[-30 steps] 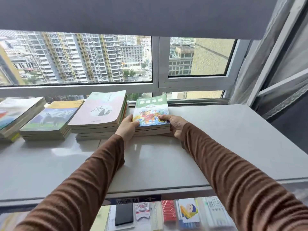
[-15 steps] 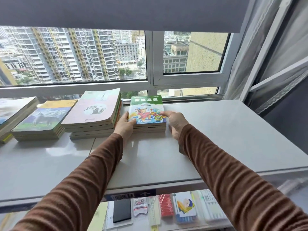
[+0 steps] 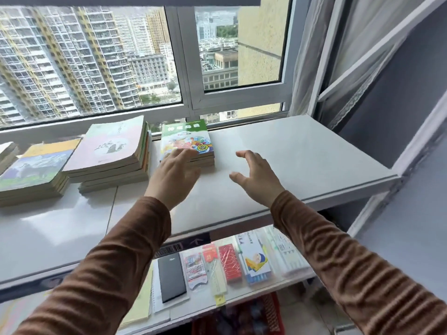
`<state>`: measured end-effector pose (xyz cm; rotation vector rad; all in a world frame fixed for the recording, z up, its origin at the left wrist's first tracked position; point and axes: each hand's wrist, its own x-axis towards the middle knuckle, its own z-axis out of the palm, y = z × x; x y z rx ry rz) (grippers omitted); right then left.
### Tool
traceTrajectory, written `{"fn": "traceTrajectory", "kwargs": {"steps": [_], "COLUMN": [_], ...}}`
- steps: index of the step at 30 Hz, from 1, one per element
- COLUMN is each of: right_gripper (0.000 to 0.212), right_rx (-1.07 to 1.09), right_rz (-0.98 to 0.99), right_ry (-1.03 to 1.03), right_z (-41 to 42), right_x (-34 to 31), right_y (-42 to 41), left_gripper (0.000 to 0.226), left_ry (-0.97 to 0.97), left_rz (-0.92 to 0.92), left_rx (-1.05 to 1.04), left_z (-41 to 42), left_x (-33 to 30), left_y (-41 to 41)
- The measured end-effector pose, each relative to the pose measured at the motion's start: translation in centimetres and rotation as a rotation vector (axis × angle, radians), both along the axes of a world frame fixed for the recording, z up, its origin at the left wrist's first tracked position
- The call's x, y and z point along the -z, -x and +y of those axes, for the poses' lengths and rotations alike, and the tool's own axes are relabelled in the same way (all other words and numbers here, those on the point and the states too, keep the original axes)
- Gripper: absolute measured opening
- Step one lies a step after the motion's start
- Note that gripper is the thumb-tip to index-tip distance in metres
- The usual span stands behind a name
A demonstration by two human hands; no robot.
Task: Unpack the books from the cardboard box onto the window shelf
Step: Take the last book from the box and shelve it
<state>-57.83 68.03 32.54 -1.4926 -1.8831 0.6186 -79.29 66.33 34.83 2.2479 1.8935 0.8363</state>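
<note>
- Left hand over the shelf, fingers spread and empty, fingertips overlapping the near left corner of the green book; contact not clear because of blur.
- Right hand above bare shelf just right of that book, fingers curled wide apart, holding nothing.
- Green book on top of a small stack by the window frame, lying flat.
- Just to its left, a taller pink stack, slightly fanned; further left a yellow stack, and another book edge cut off at the border.
- Cardboard box not in view.
- Right half of the shelf bare up to the curtain.
- Brown sleeves crossing the front edge, hiding part of the lower shelf.
- On that lower shelf: black notebook, red packet, cartoon card, ruler, clear packs.
- Red crate underneath, blurred.
</note>
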Motion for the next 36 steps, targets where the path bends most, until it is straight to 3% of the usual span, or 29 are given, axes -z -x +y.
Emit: {"fn": "traceTrajectory", "kwargs": {"steps": [10, 19, 28, 36], "right_gripper": [0.05, 0.051, 0.052, 0.054], "right_rx": [0.362, 0.772, 1.134, 1.276], "right_rz": [-0.22, -0.313, -0.213, -0.152], "right_ry": [-0.014, 0.17, 0.361, 0.518], "right_z": [-19.3, -40.0, -66.0, -86.3], "right_x": [2.8, 7.1, 12.3, 17.4], "right_y": [-4.3, -12.8, -22.1, -30.3], "left_gripper": [0.043, 0.043, 0.045, 0.048], "left_ry": [0.055, 0.177, 0.32, 0.474], "left_rz": [0.074, 0.117, 0.245, 0.364], "left_rx": [0.378, 0.831, 1.211, 1.397], "left_z": [-10.9, -23.9, -45.1, -64.3], "left_x": [3.1, 7.4, 12.5, 18.2], "left_y": [-5.1, -18.7, -35.8, -47.3]}}
